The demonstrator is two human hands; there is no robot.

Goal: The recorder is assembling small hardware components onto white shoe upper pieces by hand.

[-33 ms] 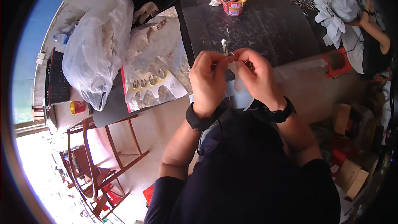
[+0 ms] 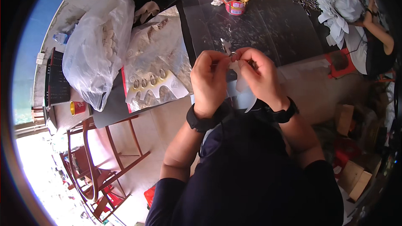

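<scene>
The left hand (image 2: 209, 75) would do best to steady the small ring (image 2: 233, 53) with light, even pressure while the right hand (image 2: 264, 77) works its other side, with the knuckles kept out of the line of sight. Both hands are nearly closed, thumbs and forefingers pinching the ring where they meet; something dark in the right hand's curl is too small to tell. At eight o'clock from them, a pale strip (image 2: 179, 88) bears four more rings on the bench (image 2: 108, 117); a tub (image 2: 235, 9) stands at twelve.
</scene>
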